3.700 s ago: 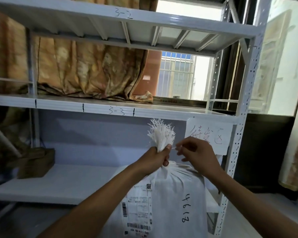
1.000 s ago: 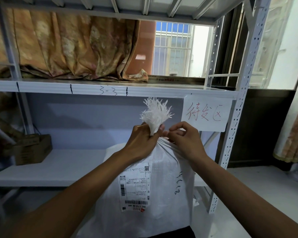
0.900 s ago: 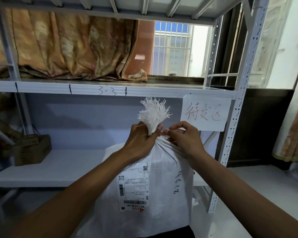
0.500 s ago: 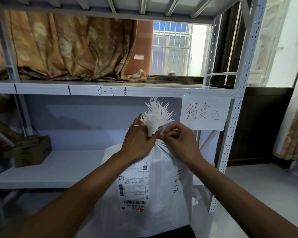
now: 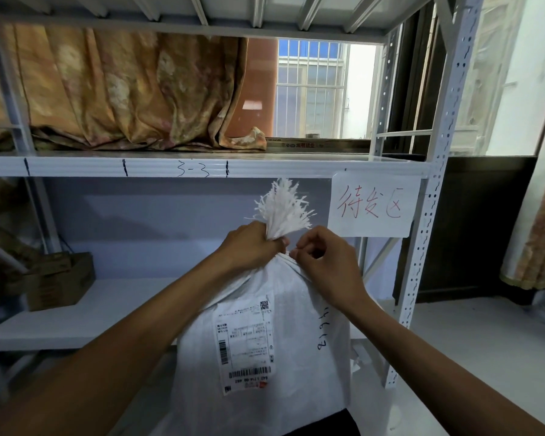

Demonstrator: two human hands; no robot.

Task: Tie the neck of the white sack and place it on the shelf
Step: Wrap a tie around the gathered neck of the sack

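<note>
The white sack [image 5: 265, 357] stands upright in front of the shelf [image 5: 76, 316], its long axis vertical and its gathered neck pointing to 12 o'clock. It fills the lower middle of the view, with a printed shipping label [image 5: 244, 343] on its near face and handwritten black digits [image 5: 326, 328] running down at 3 o'clock of the label. The frayed white top [image 5: 282, 209] fans out above the neck, reaching toward the shelf edge marked "3-3".

The left hand [image 5: 252, 247] is wrapped around the neck from 9 o'clock, fingers closed tight on the bunched fabric just under the fray. The right hand [image 5: 326, 262] sits at 3 o'clock of the neck, thumb and forefinger pinched together right at the cinch; whatever they hold is too thin to make out.

A paper sign with red characters [image 5: 372, 204] hangs from the shelf edge at 2 o'clock of the fray. A cardboard box [image 5: 60, 281] rests on the lower shelf at 9 o'clock, well apart from the sack.
</note>
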